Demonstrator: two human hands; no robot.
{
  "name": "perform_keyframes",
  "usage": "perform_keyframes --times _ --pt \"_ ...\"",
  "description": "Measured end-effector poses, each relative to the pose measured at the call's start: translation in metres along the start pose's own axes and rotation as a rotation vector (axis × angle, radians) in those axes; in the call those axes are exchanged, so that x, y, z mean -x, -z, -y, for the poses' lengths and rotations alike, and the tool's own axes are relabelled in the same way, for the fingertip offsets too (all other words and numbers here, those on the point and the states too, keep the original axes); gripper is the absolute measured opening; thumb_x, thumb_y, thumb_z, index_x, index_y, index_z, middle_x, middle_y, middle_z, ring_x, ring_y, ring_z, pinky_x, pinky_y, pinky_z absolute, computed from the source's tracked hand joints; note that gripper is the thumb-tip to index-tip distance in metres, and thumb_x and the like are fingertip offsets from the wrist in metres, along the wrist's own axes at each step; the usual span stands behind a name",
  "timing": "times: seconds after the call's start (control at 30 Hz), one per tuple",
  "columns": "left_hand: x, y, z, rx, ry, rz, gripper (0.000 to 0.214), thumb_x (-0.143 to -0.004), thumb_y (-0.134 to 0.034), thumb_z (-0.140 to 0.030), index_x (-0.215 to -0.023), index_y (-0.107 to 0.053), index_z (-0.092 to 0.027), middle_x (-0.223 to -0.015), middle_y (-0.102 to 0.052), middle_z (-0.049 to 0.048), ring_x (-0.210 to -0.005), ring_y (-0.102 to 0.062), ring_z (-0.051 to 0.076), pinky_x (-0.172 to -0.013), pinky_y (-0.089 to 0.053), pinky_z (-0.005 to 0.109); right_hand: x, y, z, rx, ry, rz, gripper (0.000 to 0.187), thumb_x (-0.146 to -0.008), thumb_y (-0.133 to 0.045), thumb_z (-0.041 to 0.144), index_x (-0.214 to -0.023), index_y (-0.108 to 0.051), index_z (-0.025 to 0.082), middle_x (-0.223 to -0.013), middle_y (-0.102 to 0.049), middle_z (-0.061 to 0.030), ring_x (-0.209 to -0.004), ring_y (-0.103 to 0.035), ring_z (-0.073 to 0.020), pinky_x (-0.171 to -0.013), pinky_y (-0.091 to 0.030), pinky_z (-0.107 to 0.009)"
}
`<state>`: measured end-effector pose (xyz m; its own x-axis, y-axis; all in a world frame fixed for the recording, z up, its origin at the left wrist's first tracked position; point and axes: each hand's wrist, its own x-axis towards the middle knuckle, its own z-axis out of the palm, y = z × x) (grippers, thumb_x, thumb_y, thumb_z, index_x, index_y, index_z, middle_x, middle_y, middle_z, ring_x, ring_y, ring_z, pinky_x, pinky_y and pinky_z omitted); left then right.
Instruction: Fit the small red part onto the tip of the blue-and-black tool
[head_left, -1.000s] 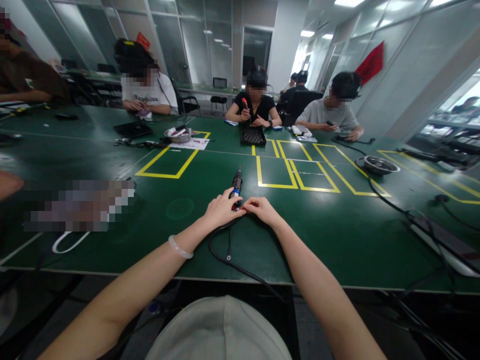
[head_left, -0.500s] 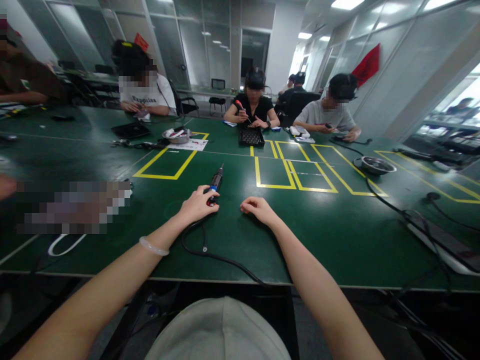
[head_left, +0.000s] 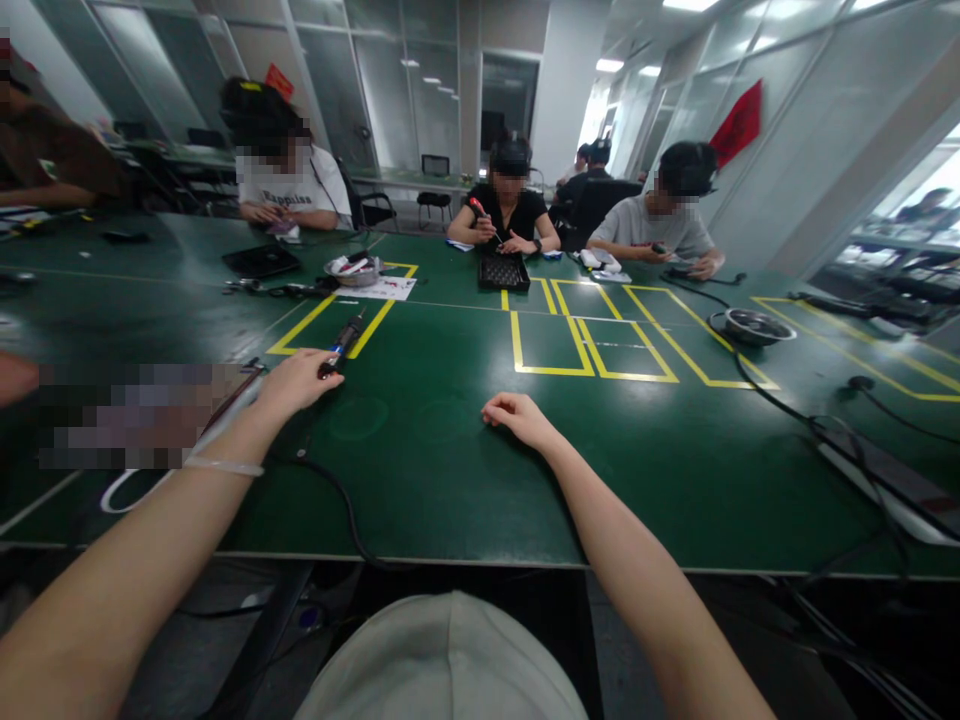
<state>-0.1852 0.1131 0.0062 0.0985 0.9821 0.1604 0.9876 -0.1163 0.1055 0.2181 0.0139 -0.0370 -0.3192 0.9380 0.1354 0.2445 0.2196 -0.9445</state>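
Observation:
My left hand (head_left: 300, 380) grips the rear end of a corded electric screwdriver (head_left: 346, 340), dark with a blue band. The tool's tip points away from me, over a yellow-taped rectangle at the left. From under my wrist, its black cable (head_left: 341, 490) curves down to the table's near edge. My right hand (head_left: 519, 418) rests on the green table (head_left: 435, 470) right of the middle, fingers curled in and nothing seen in them.
Across the table several people work; one holds a red-handled screwdriver (head_left: 478, 208) over a black tray (head_left: 504, 272). A metal bowl (head_left: 352, 272) stands on paper at the back left. At the right are a round metal dish (head_left: 754, 327), black cables and a white-edged board (head_left: 885, 490).
My left hand has moved left with the electric screwdriver, from the middle of the table to the taped rectangle, and its cable has shifted along. My right hand has stayed in place.

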Motion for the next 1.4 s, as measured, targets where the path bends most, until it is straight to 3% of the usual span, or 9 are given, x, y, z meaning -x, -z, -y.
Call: perform_keyframes --times 0.23,0.43,0.6,0.7,0.87,1.03,1.13,1.23,1.4 --pt "0.042 0.006 -0.04 -0.23 0.122 -0.11 0.044 -0.09 -0.045 -0.052 -0.113 -0.051 -0.015 -0.109 -0.056 0.0115 -0.085 -0.059 0.025 -0.072 -0.047 0.037 0.0 0.0 -0.001 -0.006 0.0 -0.002 0.022 -0.083 -0.059 0.036 -0.084 -0.064 0.015 -0.077 -0.068 -0.0041 -0.066 -0.059 -0.0125 -0.068 -0.047 -0.026" --pt "0.047 0.001 -0.044 -0.222 0.14 -0.106 0.041 -0.091 -0.043 -0.047 -0.114 -0.052 -0.015 -0.11 -0.056 0.0128 -0.086 -0.059 0.026 -0.072 -0.047 0.038 -0.001 -0.001 -0.004 0.018 0.007 0.001 0.023 -0.083 -0.059 0.037 -0.085 -0.065 0.015 -0.078 -0.068 -0.004 -0.066 -0.059 -0.0127 -0.068 -0.047 -0.026" --pt "0.044 0.003 -0.048 -0.11 0.153 -0.21 0.039 -0.092 -0.037 -0.043 -0.109 -0.058 -0.014 -0.111 -0.06 0.0176 -0.096 -0.059 0.032 -0.076 -0.047 0.041 -0.002 -0.002 -0.007 0.025 0.017 0.01 0.023 -0.083 -0.059 0.037 -0.085 -0.065 0.015 -0.077 -0.068 -0.0039 -0.066 -0.059 -0.0128 -0.068 -0.047 -0.026" --pt "0.04 0.005 -0.067 0.031 0.075 -0.262 0.037 -0.092 -0.039 -0.043 -0.11 -0.059 -0.018 -0.108 -0.064 0.0127 -0.098 -0.06 0.028 -0.079 -0.046 0.037 -0.002 -0.002 -0.006 0.022 0.013 0.009 0.024 -0.083 -0.059 0.038 -0.085 -0.065 0.014 -0.077 -0.068 -0.004 -0.066 -0.059 -0.0127 -0.068 -0.047 -0.026" --pt "0.047 -0.002 -0.142 0.384 -0.262 -0.071 0.034 -0.089 -0.046 -0.049 -0.102 -0.063 -0.022 -0.094 -0.07 0.0034 -0.086 -0.064 0.019 -0.072 -0.046 0.028 -0.001 -0.001 -0.001 -0.034 -0.002 -0.005 0.026 -0.082 -0.061 0.04 -0.086 -0.064 0.014 -0.075 -0.068 -0.0037 -0.065 -0.059 -0.0126 -0.067 -0.047 -0.026" --pt "0.072 -0.009 -0.208 0.288 -0.522 -0.046 0.027 -0.091 -0.048 -0.045 -0.095 -0.064 -0.024 -0.095 -0.067 0.0027 -0.083 -0.062 0.017 -0.066 -0.042 0.026 0.001 0.001 0.008 -0.103 -0.025 -0.039 0.029 -0.086 -0.057 0.043 -0.088 -0.062 0.015 -0.075 -0.069 -0.0032 -0.065 -0.059 -0.0119 -0.066 -0.048 -0.025" --pt "0.08 -0.009 -0.219 0.208 -0.594 -0.051 0.028 -0.093 -0.044 -0.044 -0.097 -0.062 -0.023 -0.098 -0.065 0.0037 -0.085 -0.061 0.017 -0.069 -0.043 0.026 0.001 0.0 0.008 -0.147 -0.016 -0.015 0.027 -0.081 -0.064 0.042 -0.088 -0.062 0.016 -0.076 -0.069 -0.0023 -0.069 -0.06 -0.0124 -0.069 -0.049 -0.026" --pt "0.083 -0.011 -0.217 0.175 -0.623 -0.053 0.025 -0.094 -0.044 -0.041 -0.097 -0.061 -0.022 -0.098 -0.063 0.0044 -0.089 -0.06 0.018 -0.075 -0.044 0.028 0.001 -0.001 0.004 -0.195 -0.015 0.018 0.028 -0.074 -0.072 0.038 -0.088 -0.063 0.015 -0.076 -0.069 -0.0016 -0.07 -0.062 -0.0129 -0.07 -0.049 -0.027" --pt "0.082 -0.016 -0.209 0.349 -0.631 -0.033 0.022 -0.092 -0.049 -0.039 -0.101 -0.059 -0.023 -0.099 -0.061 0.0039 -0.09 -0.06 0.018 -0.077 -0.046 0.029 -0.001 -0.003 -0.005 -0.246 -0.004 0.024 0.028 -0.071 -0.074 0.032 -0.089 -0.06 0.016 -0.077 -0.067 -0.0006 -0.068 -0.061 -0.012 -0.068 -0.048 -0.026"
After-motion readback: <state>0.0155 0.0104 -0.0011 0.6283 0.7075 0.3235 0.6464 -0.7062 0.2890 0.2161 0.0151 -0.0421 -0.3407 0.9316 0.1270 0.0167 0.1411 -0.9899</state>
